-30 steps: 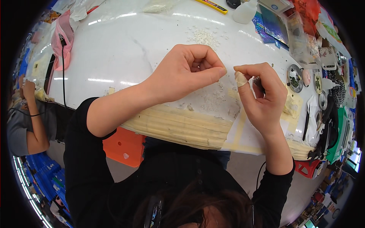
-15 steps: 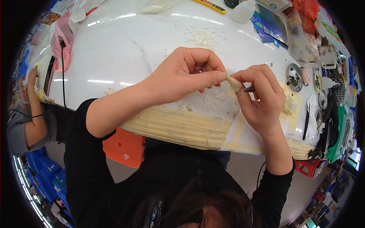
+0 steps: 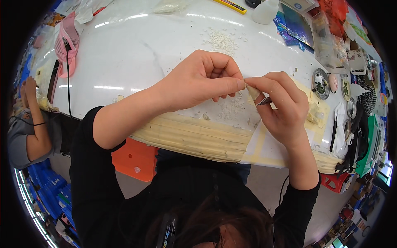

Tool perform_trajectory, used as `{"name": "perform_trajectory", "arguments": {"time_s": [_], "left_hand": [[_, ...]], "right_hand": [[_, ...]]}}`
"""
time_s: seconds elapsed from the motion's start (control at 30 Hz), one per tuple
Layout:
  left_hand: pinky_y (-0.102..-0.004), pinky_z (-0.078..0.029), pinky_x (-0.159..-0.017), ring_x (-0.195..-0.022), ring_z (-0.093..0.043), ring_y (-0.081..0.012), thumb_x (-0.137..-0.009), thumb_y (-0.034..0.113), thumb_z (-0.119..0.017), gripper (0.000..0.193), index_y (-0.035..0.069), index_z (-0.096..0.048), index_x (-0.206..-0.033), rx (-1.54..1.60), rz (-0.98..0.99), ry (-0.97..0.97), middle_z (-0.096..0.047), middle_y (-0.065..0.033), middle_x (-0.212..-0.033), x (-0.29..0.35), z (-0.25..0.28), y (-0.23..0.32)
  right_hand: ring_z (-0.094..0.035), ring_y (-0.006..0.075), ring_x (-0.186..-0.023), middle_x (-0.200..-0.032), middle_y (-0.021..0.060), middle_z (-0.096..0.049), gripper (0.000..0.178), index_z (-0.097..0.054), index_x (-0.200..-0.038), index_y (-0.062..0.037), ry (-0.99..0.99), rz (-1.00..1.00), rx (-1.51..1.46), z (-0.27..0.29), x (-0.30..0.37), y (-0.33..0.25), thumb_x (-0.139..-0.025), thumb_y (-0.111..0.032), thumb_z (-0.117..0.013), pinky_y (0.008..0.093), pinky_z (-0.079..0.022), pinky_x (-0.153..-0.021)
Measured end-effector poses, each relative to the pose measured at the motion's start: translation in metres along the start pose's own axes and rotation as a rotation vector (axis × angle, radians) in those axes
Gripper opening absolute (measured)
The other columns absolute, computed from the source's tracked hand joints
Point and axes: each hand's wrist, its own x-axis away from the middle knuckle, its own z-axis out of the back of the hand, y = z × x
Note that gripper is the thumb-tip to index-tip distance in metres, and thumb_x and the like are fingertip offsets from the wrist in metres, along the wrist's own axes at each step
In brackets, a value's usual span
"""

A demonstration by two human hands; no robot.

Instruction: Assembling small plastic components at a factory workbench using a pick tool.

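Observation:
My left hand [image 3: 206, 80] is closed in a pinch, thumb against index finger. Whatever small thing lies between those fingertips is too tiny to name. Right beside it, the fingertips of my right hand [image 3: 283, 99] meet the left ones at the same spot. Cream-coloured tape or a finger cover [image 3: 253, 93] wraps the right thumb's tip. A slim, dark metal tool [image 3: 264, 101] is tucked between the right thumb and the curled fingers, its far end hidden by the hand. Both hands are above the white table [image 3: 124, 53].
Small pale crumbs [image 3: 221, 41] lie scattered beyond my hands. A white squeeze bottle [image 3: 265, 11] and a yellow cutter [image 3: 230, 5] stand at the back. Round metal dishes [image 3: 321, 84] sit at right. Yellowish tape [image 3: 194, 138] covers the front edge. Another person's arm [image 3: 39, 128] shows at far left.
My right hand has shifted slightly left, its index fingertip now closer to the left fingertips. The left hand stays nearly still. At far left, the other person's hands have moved.

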Motion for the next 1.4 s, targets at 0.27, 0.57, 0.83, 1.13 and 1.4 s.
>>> {"name": "perform_trajectory", "arguments": {"time_s": [0.27, 0.57, 0.83, 1.13, 1.4], "left_hand": [[-0.0193, -0.041, -0.053, -0.059, -0.053, -0.0052, -0.084, 0.016, -0.066, 0.014, 0.003, -0.063, -0.081, 0.026, 0.179, -0.132, -0.060, -0.0013, -0.067, -0.004, 0.008, 0.004], [-0.0197, -0.042, -0.059, -0.068, -0.055, -0.0050, -0.089, 0.019, -0.065, 0.013, 0.006, -0.062, -0.085, 0.172, 0.155, -0.080, -0.060, 0.0009, -0.075, -0.003, 0.006, 0.004], [-0.0202, -0.043, -0.063, -0.073, -0.057, -0.0057, -0.092, 0.022, -0.065, 0.014, 0.008, -0.063, -0.091, 0.271, 0.103, -0.023, -0.062, 0.0006, -0.079, -0.002, 0.003, -0.001], [-0.0228, -0.049, -0.063, -0.072, -0.061, -0.0082, -0.092, 0.021, -0.066, 0.018, 0.003, -0.068, -0.096, 0.095, -0.027, 0.011, -0.069, -0.0063, -0.083, -0.001, 0.002, -0.004], [-0.0227, -0.052, -0.062, -0.072, -0.063, -0.0091, -0.092, 0.015, -0.066, 0.016, 0.001, -0.069, -0.098, 0.012, -0.130, 0.015, -0.070, -0.0084, -0.085, 0.000, 0.000, -0.005]], "right_hand": [[-0.057, 0.0175, -0.059, -0.077, 0.0016, -0.057, 0.035, -0.066, -0.090, -0.0087, -0.033, 0.182, 0.087, -0.001, -0.001, 0.004, -0.057, 0.002, -0.066, 0.0295, -0.043, -0.047], [-0.057, 0.0177, -0.057, -0.077, 0.0035, -0.058, 0.032, -0.065, -0.087, -0.0063, 0.112, 0.093, 0.053, -0.002, -0.003, 0.003, -0.058, 0.006, -0.066, 0.0285, -0.044, -0.047], [-0.057, 0.0136, -0.066, -0.084, 0.0077, -0.062, 0.040, -0.070, -0.102, -0.0023, 0.139, 0.004, -0.010, -0.003, 0.000, -0.005, -0.066, 0.013, -0.064, 0.0241, -0.042, -0.049], [-0.061, 0.0130, -0.061, -0.081, 0.0052, -0.061, 0.045, -0.071, -0.101, -0.0050, 0.108, -0.055, -0.094, -0.002, -0.002, -0.005, -0.062, 0.014, -0.061, 0.0242, -0.050, -0.052], [-0.063, 0.0140, -0.064, -0.082, 0.0059, -0.062, 0.036, -0.070, -0.098, -0.0045, 0.091, -0.094, -0.103, 0.000, -0.003, -0.006, -0.067, 0.012, -0.063, 0.0237, -0.052, -0.055]]}}
